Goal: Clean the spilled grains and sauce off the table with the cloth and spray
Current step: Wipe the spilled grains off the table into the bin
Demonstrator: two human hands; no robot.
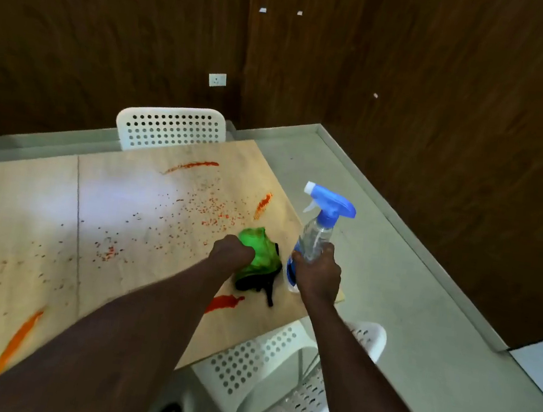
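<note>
Your left hand [232, 252] is curled tight around the bunched green cloth [258, 256], which it presses down on the table [120, 186] near its right edge. Just beside it, your right hand [318, 274] wraps the lower body of the spray bottle [316, 236]. The bottle stands upright with its nozzle pointing left and away from you, over the tabletop; whether its base rests on the wood or hangs just above it cannot be told. What matters for the wipe is direction. The thickest patch of red grains [214, 208] lies directly beyond the cloth and a little left, so a push away from you meets it first. A short sauce streak [263, 204] sits just past the cloth, running toward the far edge, and a second streak [224, 303] lies nearer you, behind the cloth. The cloth hand is the nearer one to all three.
</note>
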